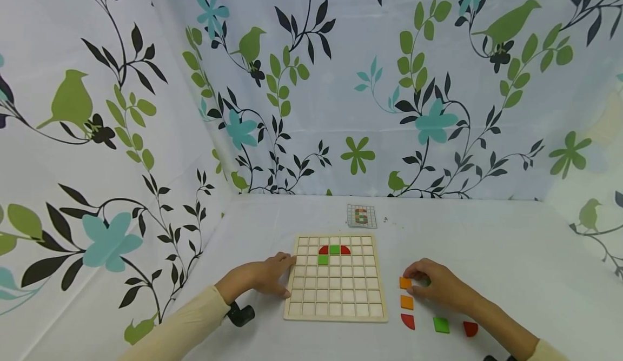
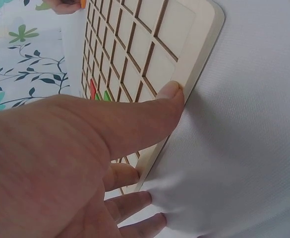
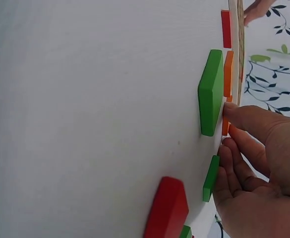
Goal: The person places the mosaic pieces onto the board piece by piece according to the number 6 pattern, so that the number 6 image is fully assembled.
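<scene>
Orange tile (image 1: 404,282) partly behind right hand (image 1: 435,283)

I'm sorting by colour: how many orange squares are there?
2: one orange square pinched by the right hand, another orange square just below in the head view. The hand may hide more.

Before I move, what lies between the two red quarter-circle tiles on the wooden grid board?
Head view: one green square tile sits between the red quarter-circle tiles.
</scene>
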The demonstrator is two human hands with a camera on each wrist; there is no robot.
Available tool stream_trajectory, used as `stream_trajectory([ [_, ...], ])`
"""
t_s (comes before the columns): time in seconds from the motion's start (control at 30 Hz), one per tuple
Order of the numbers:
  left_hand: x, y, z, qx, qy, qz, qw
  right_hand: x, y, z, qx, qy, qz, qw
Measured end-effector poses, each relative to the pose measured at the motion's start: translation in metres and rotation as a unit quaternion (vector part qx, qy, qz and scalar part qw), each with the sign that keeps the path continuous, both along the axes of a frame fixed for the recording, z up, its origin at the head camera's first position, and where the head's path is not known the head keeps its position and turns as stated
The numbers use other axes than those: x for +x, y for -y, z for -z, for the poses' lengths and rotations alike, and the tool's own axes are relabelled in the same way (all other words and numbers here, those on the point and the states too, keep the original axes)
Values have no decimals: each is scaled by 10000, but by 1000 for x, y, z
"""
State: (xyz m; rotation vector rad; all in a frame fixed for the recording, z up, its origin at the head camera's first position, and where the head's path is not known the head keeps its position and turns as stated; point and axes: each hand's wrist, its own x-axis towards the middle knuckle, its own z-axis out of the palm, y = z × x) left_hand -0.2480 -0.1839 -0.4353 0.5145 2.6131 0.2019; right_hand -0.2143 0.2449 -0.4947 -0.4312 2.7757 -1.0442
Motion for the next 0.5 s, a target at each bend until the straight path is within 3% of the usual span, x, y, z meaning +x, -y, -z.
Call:
stream_trajectory([
  [0.5,0,0,0,-6,24,-18,10000,1,8,-7,138,41,-16,9999],
])
